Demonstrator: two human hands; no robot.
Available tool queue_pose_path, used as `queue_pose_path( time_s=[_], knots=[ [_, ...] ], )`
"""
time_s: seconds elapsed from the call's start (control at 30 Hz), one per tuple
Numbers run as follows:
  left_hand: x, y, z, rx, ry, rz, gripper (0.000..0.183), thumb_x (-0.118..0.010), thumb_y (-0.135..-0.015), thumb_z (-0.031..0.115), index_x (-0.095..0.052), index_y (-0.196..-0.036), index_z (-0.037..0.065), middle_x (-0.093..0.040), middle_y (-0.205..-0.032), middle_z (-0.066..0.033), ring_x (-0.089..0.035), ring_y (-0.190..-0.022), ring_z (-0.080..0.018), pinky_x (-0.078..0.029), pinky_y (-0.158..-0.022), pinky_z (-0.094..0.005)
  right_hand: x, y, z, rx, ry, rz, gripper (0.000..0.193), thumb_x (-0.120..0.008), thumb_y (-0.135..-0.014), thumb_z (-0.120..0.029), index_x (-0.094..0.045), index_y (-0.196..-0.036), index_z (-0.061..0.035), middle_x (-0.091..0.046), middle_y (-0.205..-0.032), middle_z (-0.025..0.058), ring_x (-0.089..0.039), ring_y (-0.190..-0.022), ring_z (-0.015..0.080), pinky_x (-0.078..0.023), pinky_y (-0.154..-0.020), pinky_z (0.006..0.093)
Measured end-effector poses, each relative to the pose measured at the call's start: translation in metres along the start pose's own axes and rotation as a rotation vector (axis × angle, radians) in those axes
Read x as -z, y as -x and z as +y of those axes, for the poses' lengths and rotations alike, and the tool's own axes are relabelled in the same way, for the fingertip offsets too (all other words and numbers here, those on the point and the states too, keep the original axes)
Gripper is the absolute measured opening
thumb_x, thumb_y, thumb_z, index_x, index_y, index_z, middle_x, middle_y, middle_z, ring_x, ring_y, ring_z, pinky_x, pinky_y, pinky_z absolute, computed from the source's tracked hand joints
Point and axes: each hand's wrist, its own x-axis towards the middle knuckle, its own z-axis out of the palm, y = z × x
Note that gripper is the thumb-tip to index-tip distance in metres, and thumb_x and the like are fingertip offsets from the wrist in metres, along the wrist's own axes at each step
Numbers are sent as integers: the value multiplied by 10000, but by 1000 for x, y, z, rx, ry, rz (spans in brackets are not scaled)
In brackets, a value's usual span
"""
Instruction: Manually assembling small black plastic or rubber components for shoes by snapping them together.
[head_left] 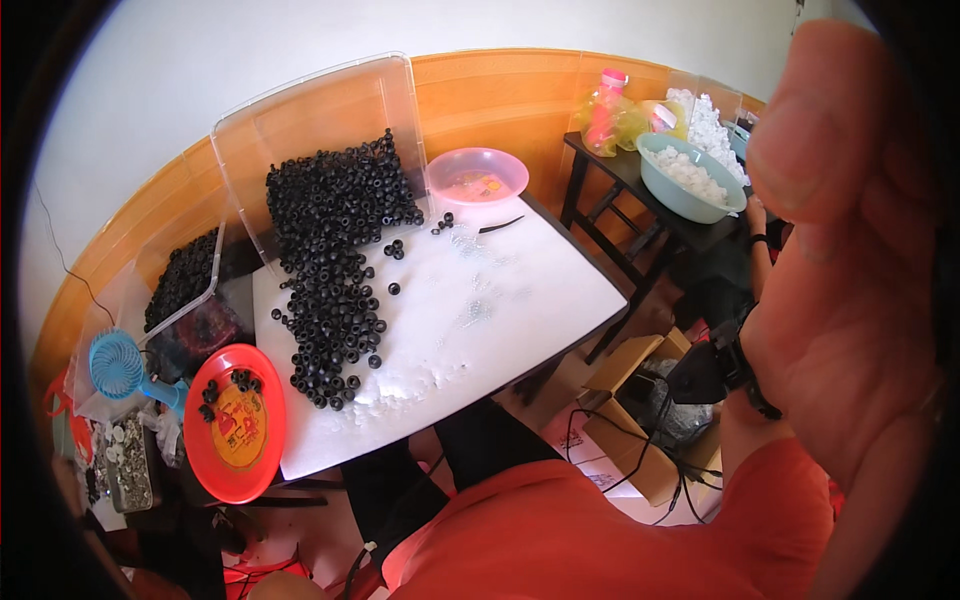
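My right hand [840, 260] is raised very close to the camera at the right edge, large and blurred. Its thumb side shows, but most fingers are hidden, so I cannot make out whether it holds anything. A black strapped device [735, 365] sits by that arm's wrist. My left hand is out of view. In front of me, a white-topped table [500, 310] carries a heap of small black hollow round pieces [340, 220], spilling from a tipped clear plastic bin [235, 160]. Several loose pieces lie apart from the heap. A thin black strip [501, 225] lies toward the back.
A red plate [215, 470] with several black pieces overlaps the table's left edge, beside a blue handheld fan [118, 365]. A pink bowl [490, 160] stands behind. At right are a green bowl [660, 195] of white pieces, another person's hand [757, 215], and a cardboard box [640, 470] with cables.
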Motion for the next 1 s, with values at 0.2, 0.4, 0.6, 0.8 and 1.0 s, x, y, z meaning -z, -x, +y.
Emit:
queue_pose_path(
  time_s=[0.2, 0.4, 0.6, 0.8, 1.0],
  knots=[
    [4, 13, 13, 66, -88, 22, 239, -580, -938, 169, -614, -1130, 31, -629, -1087, -144, -617, -891, -222, -504, -746, -323, -20, -21, 14, 1, -19, 22, 579, -649, -815, -24, -362, -1310, 67, -637, -916, 150, -604, -616, 219, -509, -614, 337],
    [0, 19, 17, 113, -159, 52, 266, -567, -941, 177, -606, -1149, 16, -624, -1109, -152, -619, -905, -227, -506, -769, -332, -9, -14, 6, 5, -11, 44, 613, -630, -822, 1, -318, -1344, 75, -636, -903, 154, -601, -597, 227, -525, -617, 353],
    [-10, 46, 34, 244, -228, 104, 292, -553, -944, 185, -597, -1168, 2, -618, -1131, -161, -620, -920, -231, -509, -792, -340, -15, -24, 20, -52, -44, 19, 647, -611, -829, 25, -274, -1378, 84, -635, -889, 157, -599, -577, 236, -540, -620, 370],
    [-35, 64, 41, 336, -325, 218, 320, -539, -947, 193, -589, -1187, -13, -613, -1153, -169, -622, -934, -236, -512, -815, -349, -27, -46, 39, -47, -54, -59, 682, -592, -836, 49, -230, -1412, 92, -634, -876, 161, -596, -558, 244, -556, -623, 386],
    [-25, 70, 36, 323, -365, 233, 347, -525, -950, 200, -580, -1205, -27, -607, -1175, -178, -623, -948, -240, -515, -837, -357, -21, -40, 15, -15, 9, -3, 718, -573, -842, 73, -186, -1447, 100, -633, -863, 165, -594, -539, 253, -572, -626, 402]
  ],
)
